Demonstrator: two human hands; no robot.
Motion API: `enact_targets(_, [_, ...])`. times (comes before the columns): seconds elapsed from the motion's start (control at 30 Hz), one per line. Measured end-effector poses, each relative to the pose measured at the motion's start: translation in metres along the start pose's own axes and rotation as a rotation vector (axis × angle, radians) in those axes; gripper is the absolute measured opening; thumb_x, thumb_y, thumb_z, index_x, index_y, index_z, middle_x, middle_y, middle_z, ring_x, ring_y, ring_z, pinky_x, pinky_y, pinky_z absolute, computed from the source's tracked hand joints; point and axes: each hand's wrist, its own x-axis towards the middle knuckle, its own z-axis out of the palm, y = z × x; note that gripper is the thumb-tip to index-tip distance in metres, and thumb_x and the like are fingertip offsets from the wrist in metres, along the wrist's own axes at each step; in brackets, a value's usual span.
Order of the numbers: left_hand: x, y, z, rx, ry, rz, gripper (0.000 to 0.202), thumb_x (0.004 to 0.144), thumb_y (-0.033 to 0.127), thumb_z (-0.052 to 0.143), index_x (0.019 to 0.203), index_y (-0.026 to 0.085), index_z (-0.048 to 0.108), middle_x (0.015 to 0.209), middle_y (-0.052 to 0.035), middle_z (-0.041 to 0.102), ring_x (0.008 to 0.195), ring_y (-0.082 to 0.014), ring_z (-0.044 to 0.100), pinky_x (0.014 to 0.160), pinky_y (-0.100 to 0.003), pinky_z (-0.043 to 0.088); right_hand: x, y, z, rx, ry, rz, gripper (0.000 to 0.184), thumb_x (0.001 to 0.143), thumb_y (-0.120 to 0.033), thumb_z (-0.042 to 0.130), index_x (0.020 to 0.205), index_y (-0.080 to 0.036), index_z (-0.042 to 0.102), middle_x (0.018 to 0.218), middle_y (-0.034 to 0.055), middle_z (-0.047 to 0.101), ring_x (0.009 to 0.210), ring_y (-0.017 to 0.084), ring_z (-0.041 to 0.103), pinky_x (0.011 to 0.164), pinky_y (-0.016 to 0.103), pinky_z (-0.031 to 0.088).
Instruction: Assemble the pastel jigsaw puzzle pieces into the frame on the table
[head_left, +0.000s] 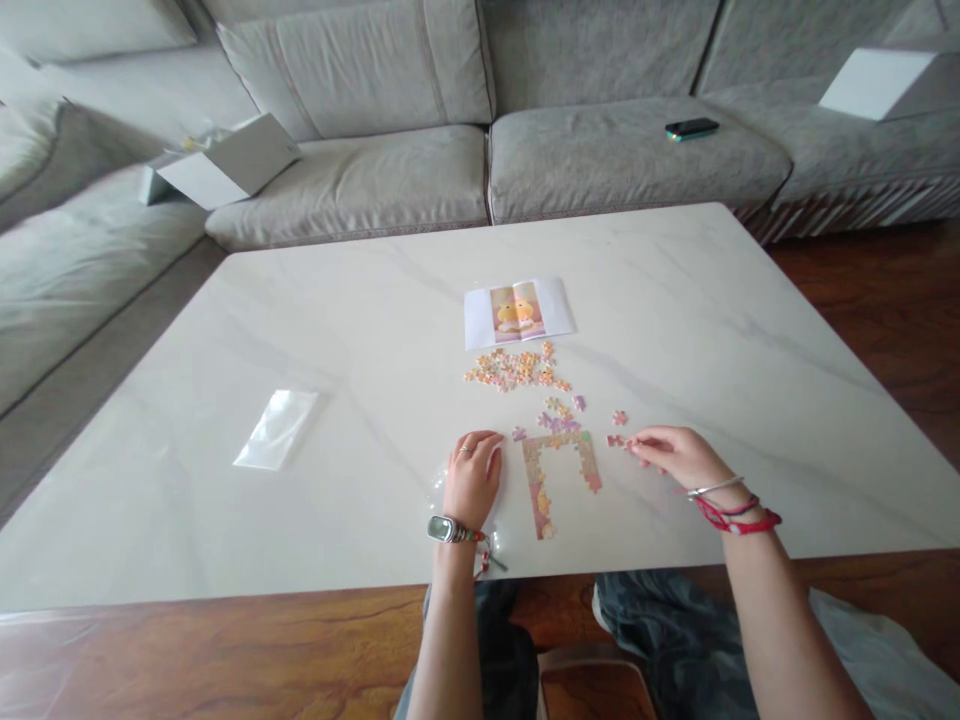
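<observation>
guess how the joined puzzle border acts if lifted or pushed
The joined puzzle border looks like thin card, so probably light and unlikely to roll. Held only by interlocking tabs, it would likely come apart if lifted by one end. On the smooth stone-look tabletop, it may slide when pushed.

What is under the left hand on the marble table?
A clear plastic sheet shows around the edge of the left hand, on the marble table. What lies directly beneath the palm is covered and cannot be seen.
</observation>
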Motion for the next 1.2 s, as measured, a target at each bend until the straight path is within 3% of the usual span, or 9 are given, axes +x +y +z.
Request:
enact_targets(0.13, [0.003, -0.002, 0.002, -0.007, 0.018, 0.003, 0.021, 0.08, 0.018, 0.04, 0.095, 0.021, 0.055, 0.096, -0.0051, 0.057, 0.092, -0.018, 0.05, 0.081, -0.036, 0.042, 0.007, 0.016, -0.012, -0.121, 0.218, 0.031, 0.024, 0.067, -0.036, 0.054, 0.082, -0.019, 0.057, 0.064, 0.002, 0.064, 0.053, 0.013, 0.056, 0.046, 0.023, 0.042])
enact_targets(0.33, [0.002, -0.003, 0.003, -0.001, 0.011, -0.001, 0.021, 0.08, 0.019, 0.04, 0.095, 0.02, 0.055, 0.097, -0.0052, 0.057, 0.092, -0.0176, 0.049, 0.084, -0.036, 0.041, 0.014, 0.03, -0.007, -0.223, 0.285, -0.067, 0.017, 0.072, -0.031, 0.049, 0.077, -0.02, 0.06, 0.072, 0.0029, 0.064, 0.065, 0.015, 0.059, 0.063, 0.027, 0.046])
enact_targets(0.47, [0.002, -0.001, 0.004, 0.007, 0.007, -0.001, 0.021, 0.08, 0.019, 0.04, 0.094, 0.02, 0.056, 0.096, -0.0052, 0.057, 0.092, -0.0178, 0.05, 0.083, -0.036, 0.042, 0.02, 0.028, -0.007, -0.342, 0.367, -0.228, 0.022, 0.073, -0.025, 0.046, 0.087, -0.019, 0.062, 0.08, 0.0061, 0.06, 0.07, 0.016, 0.056, 0.067, 0.03, 0.046])
enact_targets(0.63, [0.002, -0.001, 0.003, 0.001, 0.014, 0.011, 0.021, 0.08, 0.018, 0.04, 0.094, 0.021, 0.056, 0.095, -0.0049, 0.058, 0.091, -0.0178, 0.051, 0.081, -0.036, 0.042, 0.029, 0.014, 0.001, -0.487, 0.507, -0.286, 0.029, 0.071, -0.031, 0.051, 0.095, -0.016, 0.06, 0.087, 0.0091, 0.054, 0.075, 0.018, 0.052, 0.07, 0.032, 0.044])
enact_targets(0.87, [0.001, 0.001, 0.002, -0.012, -0.012, -0.001, 0.021, 0.08, 0.019, 0.04, 0.094, 0.02, 0.056, 0.097, -0.0057, 0.057, 0.092, -0.0181, 0.05, 0.082, -0.037, 0.042, 0.036, 0.002, 0.018, -0.594, 0.439, -0.283, 0.012, 0.074, -0.024, 0.049, 0.073, -0.018, 0.06, 0.082, 0.008, 0.053, 0.079, 0.019, 0.051, 0.071, 0.03, 0.041])
enact_targets(1.2, [-0.005, -0.007, -0.004, -0.044, 0.019, -0.016, 0.022, 0.079, 0.017, 0.041, 0.095, 0.021, 0.056, 0.096, -0.0054, 0.057, 0.092, -0.0175, 0.05, 0.082, -0.037, 0.042, 0.036, 0.014, 0.016, -0.557, 0.388, -0.396, 0.012, 0.074, -0.019, 0.046, 0.078, -0.018, 0.057, 0.08, 0.0068, 0.059, 0.08, 0.02, 0.052, 0.073, 0.031, 0.04])
